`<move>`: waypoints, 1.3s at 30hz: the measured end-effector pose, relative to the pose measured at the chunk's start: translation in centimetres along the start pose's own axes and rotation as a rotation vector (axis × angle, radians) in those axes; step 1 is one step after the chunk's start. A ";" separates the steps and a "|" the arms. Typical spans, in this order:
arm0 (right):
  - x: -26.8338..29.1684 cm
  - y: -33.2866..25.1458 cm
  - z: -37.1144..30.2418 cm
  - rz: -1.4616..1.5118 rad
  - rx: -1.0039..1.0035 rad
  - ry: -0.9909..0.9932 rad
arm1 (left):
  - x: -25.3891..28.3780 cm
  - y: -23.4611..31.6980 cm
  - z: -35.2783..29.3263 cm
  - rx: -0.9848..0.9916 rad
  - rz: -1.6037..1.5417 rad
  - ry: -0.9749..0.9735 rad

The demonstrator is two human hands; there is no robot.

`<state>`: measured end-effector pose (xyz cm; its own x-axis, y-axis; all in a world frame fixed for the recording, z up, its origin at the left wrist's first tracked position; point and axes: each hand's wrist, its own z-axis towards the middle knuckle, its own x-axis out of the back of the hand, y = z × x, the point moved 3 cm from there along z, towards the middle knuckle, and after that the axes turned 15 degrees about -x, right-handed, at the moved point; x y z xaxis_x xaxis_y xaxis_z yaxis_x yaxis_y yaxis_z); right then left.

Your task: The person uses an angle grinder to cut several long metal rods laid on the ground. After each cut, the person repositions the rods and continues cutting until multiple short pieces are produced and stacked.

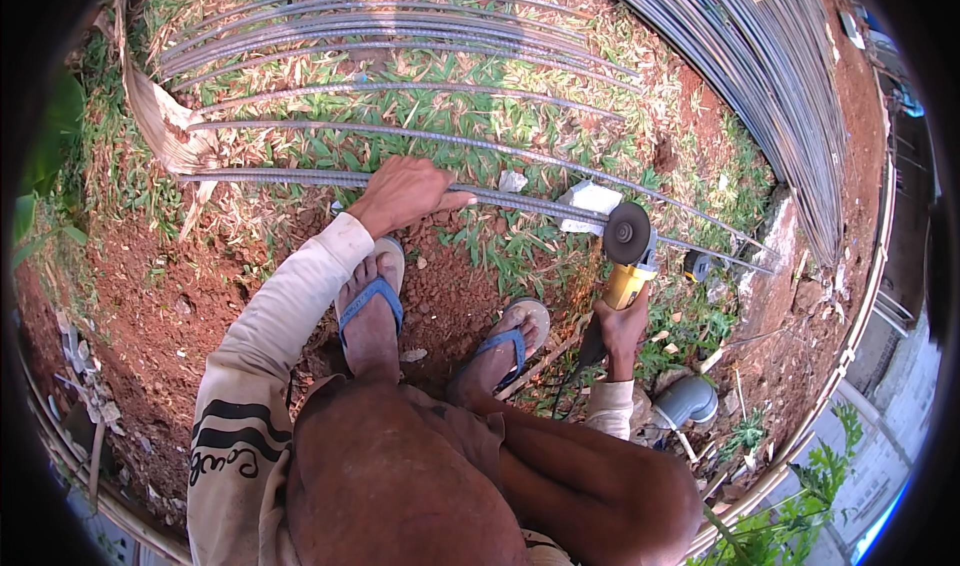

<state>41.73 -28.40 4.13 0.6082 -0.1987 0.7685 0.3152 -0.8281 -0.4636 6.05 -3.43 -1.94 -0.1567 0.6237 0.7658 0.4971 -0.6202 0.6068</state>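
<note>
My left hand is wrapped round a ribbed steel rebar that lies crosswise in front of my feet; two bars seem to lie together there. In my right hand is a yellow and black angle grinder, gripped by its body. The grinder's dark round disc is at the rebar, just right of a white block under the bars. Whether the disc touches the steel or spins, I cannot tell. Past the disc, the bar's end reaches on to the right.
Several more rebars lie spaced out on the grass farther off. A thick bundle of long bars fills the far right. Near my right forearm is a grey pipe elbow. My feet in blue-strapped flip-flops stand on red soil close to the bars.
</note>
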 end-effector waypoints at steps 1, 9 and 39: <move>-0.1 0.0 0.1 0.001 0.006 0.001 | 0.0 -0.1 0.0 0.001 -0.008 -0.002; 0.4 -0.2 -1.4 -0.008 0.043 -0.040 | -0.1 -0.1 0.0 -0.002 -0.011 -0.003; 2.5 3.2 -2.4 0.587 -0.204 -0.128 | 0.9 0.7 0.0 0.009 -0.039 0.141</move>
<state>42.52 -32.82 5.55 0.7238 -0.5964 0.3469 -0.2347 -0.6857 -0.6890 6.23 -3.37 -0.85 -0.2940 0.5741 0.7642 0.4956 -0.5920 0.6355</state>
